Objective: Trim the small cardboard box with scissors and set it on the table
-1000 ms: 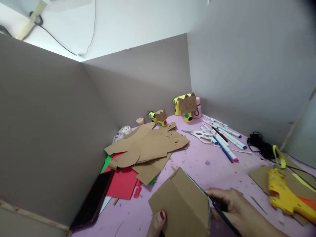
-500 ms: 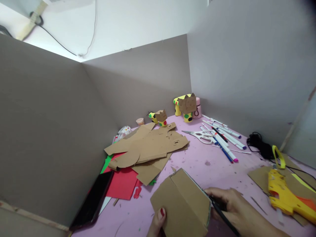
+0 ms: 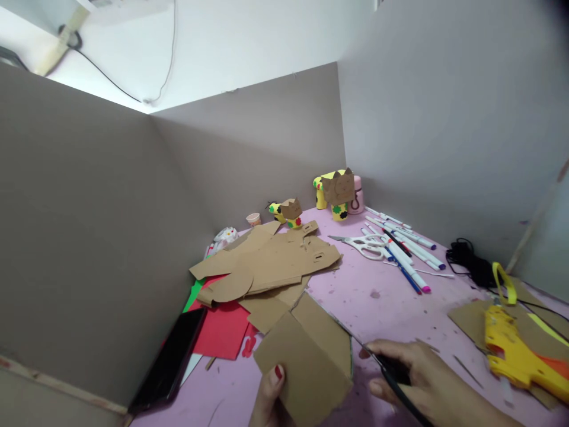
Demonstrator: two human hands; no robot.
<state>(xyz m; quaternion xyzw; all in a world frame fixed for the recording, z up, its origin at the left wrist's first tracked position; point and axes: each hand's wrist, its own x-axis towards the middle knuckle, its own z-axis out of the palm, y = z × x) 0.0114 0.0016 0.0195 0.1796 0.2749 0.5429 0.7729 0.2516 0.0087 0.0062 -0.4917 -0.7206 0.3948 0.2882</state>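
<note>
A folded piece of brown cardboard [image 3: 306, 356] is gripped at its lower left by my left hand [image 3: 268, 396], the thumb with a red nail lying on top. In my right hand [image 3: 424, 379] are scissors with black handles [image 3: 395, 382]. Their blades point up and left and lie along the right upper edge of the cardboard. Part of the blades is hidden by the cardboard, and the fingers of my left hand beneath it are out of sight.
Behind lie stacked cardboard [image 3: 280, 255], red sheets [image 3: 222, 332] and a dark phone [image 3: 171, 356]. White scissors [image 3: 364, 244], markers [image 3: 409, 255], black cord [image 3: 471, 264] and a yellow glue gun [image 3: 511, 350] sit right. Cardboard-headed yellow figures [image 3: 340, 190] stand at the back, near grey partitions [image 3: 249, 148].
My left hand and the cardboard have moved left and slightly up. The scissors show more of their blades, and the fingers of my right hand have spread on the handles.
</note>
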